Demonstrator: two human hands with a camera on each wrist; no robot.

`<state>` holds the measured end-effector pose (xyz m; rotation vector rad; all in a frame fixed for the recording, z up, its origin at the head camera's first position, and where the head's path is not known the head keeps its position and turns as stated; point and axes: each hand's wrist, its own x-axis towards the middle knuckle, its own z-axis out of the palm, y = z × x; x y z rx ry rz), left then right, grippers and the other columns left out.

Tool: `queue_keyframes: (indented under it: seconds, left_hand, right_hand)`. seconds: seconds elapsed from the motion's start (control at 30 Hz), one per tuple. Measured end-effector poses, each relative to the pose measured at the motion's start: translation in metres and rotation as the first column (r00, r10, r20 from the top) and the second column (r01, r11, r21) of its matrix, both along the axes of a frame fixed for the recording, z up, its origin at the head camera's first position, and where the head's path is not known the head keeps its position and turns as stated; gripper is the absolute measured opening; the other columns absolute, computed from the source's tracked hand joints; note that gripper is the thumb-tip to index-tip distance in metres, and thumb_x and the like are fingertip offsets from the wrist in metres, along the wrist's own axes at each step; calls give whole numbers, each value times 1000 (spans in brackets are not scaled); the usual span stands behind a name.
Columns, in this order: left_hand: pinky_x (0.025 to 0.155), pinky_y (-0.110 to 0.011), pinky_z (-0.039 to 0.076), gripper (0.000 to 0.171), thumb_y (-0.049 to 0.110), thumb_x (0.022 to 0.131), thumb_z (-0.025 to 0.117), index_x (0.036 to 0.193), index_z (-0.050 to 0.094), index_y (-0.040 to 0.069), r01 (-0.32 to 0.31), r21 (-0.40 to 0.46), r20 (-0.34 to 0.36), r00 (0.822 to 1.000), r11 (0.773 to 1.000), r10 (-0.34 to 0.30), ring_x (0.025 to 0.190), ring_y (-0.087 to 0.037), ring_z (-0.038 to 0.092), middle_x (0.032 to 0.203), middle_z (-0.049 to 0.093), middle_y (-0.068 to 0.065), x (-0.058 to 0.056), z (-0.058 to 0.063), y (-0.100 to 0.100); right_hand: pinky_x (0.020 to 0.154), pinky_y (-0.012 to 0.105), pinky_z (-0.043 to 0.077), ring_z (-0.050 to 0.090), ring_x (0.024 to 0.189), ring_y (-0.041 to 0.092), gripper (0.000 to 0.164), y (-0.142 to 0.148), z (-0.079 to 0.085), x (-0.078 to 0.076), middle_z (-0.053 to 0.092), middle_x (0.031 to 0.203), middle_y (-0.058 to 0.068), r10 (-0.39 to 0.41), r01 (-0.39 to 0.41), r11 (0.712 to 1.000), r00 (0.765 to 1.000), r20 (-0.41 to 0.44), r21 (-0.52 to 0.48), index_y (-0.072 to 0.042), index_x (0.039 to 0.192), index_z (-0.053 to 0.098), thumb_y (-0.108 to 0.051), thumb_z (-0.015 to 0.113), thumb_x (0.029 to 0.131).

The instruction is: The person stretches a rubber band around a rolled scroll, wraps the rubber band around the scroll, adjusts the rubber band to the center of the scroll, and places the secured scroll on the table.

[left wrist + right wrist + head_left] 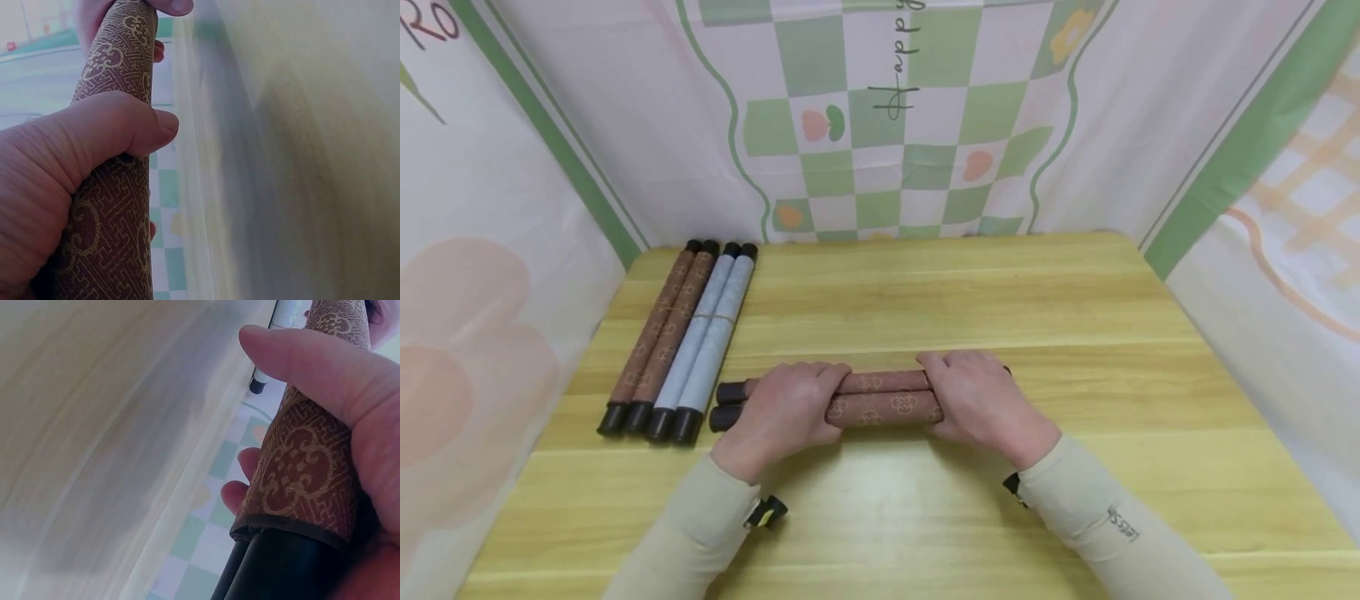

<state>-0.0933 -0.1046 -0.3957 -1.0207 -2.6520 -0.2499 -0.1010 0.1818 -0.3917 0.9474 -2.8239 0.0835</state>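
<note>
Two brown hanging scrolls (883,408) with a gold flower pattern and black end knobs lie side by side between my hands, running left to right in the head view. My left hand (793,408) grips them near their left knobs, and my right hand (983,407) grips them near the right end. In the left wrist view the thumb (119,128) lies across the patterned roll (112,212). The right wrist view shows black end knobs (284,569) sticking out below the cloth, with fingertips (234,497) curled round the far side. The palms hide parts of both scrolls.
At the table's left, two brown scrolls (662,333) lie alongside two pale blue scrolls (711,329), with thin ties round their middles. The wooden table (1000,300) meets a hanging printed cloth (880,175) at the back and more cloth on both sides.
</note>
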Motion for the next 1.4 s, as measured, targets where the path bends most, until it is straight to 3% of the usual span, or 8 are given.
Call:
queue_keyframes:
  seconds: [0.27, 0.47, 0.73, 0.97, 1.1, 1.27, 1.4]
  left_hand:
    - [65, -41, 59, 54, 31, 67, 88, 112, 68, 11, 3, 16, -3, 1000, 1000, -3, 74, -20, 69, 91, 73, -1, 1, -2, 5]
    - [65, -41, 59, 52, 30, 67, 88, 112, 67, 13, -18, 13, 20, 1000, 1000, 18, 75, -20, 69, 93, 73, -1, 2, -3, 6]
    - [62, -37, 58, 50, 28, 66, 88, 108, 66, 14, 10, 25, -2, 1000, 1000, -10, 70, -16, 66, 87, 71, 2, 1, -6, 12]
    - [67, -37, 60, 54, 29, 67, 87, 114, 67, 12, -8, 10, 30, 1000, 1000, 8, 76, -17, 70, 94, 74, 0, 1, -6, 11]
    - [68, -39, 60, 52, 28, 68, 87, 113, 67, 12, -14, 16, 36, 999, 1000, 14, 76, -18, 70, 94, 75, -1, 0, -6, 8]
    - [67, -40, 60, 52, 29, 69, 88, 114, 68, 13, -16, 15, 22, 1000, 1000, 15, 76, -19, 70, 94, 74, -1, -1, -3, 3]
    - [65, -41, 59, 54, 29, 68, 89, 115, 69, 13, -11, 20, -7, 1000, 1000, 11, 75, -19, 70, 94, 74, -1, -2, -2, 2]
  right_hand:
    - [98, 54, 52, 73, 95, 31, 78, -10, 0, 2, 73, 96, 10, -44, 44, 999, 999, -18, 30, -10, 129, 60, -49, 88, 67]
    - [100, 56, 51, 72, 98, 33, 86, -13, -2, 3, 74, 99, 12, -59, 60, 998, 998, -16, 26, -9, 135, 59, -52, 89, 67]
    - [92, 52, 55, 72, 89, 31, 88, -21, -6, 6, 72, 93, 9, -31, 30, 999, 998, -53, -17, -12, 138, 58, -55, 87, 67]
    - [105, 56, 49, 67, 114, 34, 112, -17, 4, 8, 70, 122, 13, -48, 52, 998, 994, 95, -47, -13, 150, 49, -70, 89, 62]
    - [110, 62, 43, 64, 122, 38, 119, -9, 10, 5, 67, 131, 16, -72, 77, 997, 985, 154, -26, -11, 152, 46, -66, 94, 58]
    - [108, 61, 46, 66, 117, 39, 107, 3, 12, 1, 69, 126, 18, -109, 104, 994, 982, 154, 37, -4, 143, 53, -47, 100, 58]
    - [100, 56, 51, 69, 102, 35, 79, 7, 9, -1, 71, 108, 16, -127, 120, 991, 983, 129, 61, -3, 121, 62, -36, 99, 60]
